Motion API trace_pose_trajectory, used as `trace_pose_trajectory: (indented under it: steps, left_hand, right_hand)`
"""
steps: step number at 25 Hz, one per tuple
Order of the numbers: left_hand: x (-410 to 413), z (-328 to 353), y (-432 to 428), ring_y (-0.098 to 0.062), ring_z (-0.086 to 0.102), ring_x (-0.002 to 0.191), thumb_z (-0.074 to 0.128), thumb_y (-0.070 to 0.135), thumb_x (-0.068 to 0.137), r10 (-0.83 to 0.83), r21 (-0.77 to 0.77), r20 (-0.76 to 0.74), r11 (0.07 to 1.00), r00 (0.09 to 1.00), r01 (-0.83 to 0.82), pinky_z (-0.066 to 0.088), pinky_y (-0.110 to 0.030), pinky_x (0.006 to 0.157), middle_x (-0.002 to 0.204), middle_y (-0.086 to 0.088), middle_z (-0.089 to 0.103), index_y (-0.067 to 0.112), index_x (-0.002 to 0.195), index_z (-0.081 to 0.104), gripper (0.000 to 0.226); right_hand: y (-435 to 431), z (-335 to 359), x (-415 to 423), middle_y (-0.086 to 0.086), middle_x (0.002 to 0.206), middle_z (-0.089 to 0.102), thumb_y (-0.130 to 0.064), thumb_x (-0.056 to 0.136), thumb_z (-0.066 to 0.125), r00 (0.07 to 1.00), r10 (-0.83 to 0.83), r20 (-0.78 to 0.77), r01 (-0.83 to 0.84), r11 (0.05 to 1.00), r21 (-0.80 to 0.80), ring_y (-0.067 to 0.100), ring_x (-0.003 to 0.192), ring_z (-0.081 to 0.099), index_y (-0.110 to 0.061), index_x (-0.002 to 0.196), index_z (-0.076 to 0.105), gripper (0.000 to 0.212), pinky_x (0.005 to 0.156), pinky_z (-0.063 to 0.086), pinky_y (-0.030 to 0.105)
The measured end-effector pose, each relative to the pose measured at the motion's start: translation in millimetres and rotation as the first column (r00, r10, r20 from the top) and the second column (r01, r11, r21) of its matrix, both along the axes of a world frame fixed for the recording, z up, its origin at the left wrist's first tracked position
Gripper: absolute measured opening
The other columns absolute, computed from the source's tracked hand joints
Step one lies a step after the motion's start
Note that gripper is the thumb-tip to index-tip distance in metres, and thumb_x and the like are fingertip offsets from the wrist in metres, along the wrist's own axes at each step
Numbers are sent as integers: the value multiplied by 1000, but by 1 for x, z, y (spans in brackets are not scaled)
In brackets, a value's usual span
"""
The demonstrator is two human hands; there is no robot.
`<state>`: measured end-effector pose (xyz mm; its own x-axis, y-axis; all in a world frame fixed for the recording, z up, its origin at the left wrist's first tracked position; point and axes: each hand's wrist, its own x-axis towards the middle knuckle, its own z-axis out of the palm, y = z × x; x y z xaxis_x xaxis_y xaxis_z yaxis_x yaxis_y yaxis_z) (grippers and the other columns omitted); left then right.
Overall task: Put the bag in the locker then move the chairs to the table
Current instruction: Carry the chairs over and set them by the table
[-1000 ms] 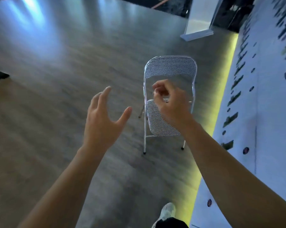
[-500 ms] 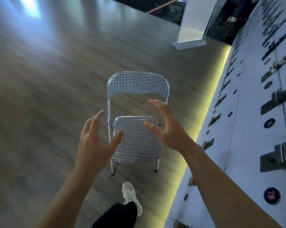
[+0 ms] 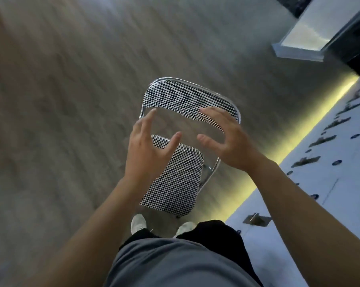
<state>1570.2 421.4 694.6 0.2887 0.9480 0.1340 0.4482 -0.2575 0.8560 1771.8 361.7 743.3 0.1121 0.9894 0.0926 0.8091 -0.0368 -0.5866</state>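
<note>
A folding chair with a chrome frame and black-and-white houndstooth seat and backrest stands on the wooden floor directly in front of my feet. My left hand hovers over the seat's left side, fingers spread, holding nothing. My right hand is spread just in front of the backrest's right end, close to the chrome frame, and I cannot tell whether it touches. No bag and no table are in view.
A white locker wall with dark handles and round locks runs along the right, with a yellow light strip at its base. A white pillar base stands at the far right. My white shoes are just behind the chair.
I have stepped up to the chair; it now sits right at my feet. Both hands have reached forward over the seat and toward the backrest, still spread.
</note>
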Motion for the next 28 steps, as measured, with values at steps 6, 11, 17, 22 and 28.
trace_pose_trajectory:
  steps: [6,11,17,22,28]
  left_hand:
    - [75,-35,24,2,32,121,68,54,84,407,-85,-130,904,904,-419,29,-24,104,144,-1,47,22,150,36,80]
    - [167,-49,7,0,30,126,63,62,83,715,-170,-309,607,627,-777,32,-32,105,148,2,42,29,151,31,82]
    - [260,-42,-37,-21,38,141,50,75,77,902,-186,-349,198,253,-962,24,-27,112,151,-5,43,18,150,36,94]
    - [343,-41,-48,-20,38,140,67,54,82,961,-246,-227,-213,-157,-946,27,-27,109,153,-6,42,21,152,36,83]
    - [437,-66,-33,-26,35,142,63,60,83,933,-480,-199,-360,-300,-800,34,-42,110,156,-10,33,29,155,23,88]
  right_hand:
    - [109,-50,80,-1,149,43,-56,84,54,934,357,-36,-358,925,-126,17,139,36,-27,144,40,69,113,35,49]
    - [198,-75,136,1,149,43,-47,85,59,743,650,-159,-667,740,-90,15,139,36,-25,145,40,66,115,33,44]
    - [242,-59,164,-1,144,47,-48,82,60,523,810,-266,-845,534,-35,6,134,38,-21,142,46,67,110,26,17]
    - [248,-46,162,1,144,45,-31,86,69,325,917,-232,-944,328,-25,3,129,34,-22,144,45,63,109,27,23]
    - [251,-55,182,7,148,44,-31,86,69,215,968,-131,-976,210,-50,16,138,35,-18,144,44,65,107,21,21]
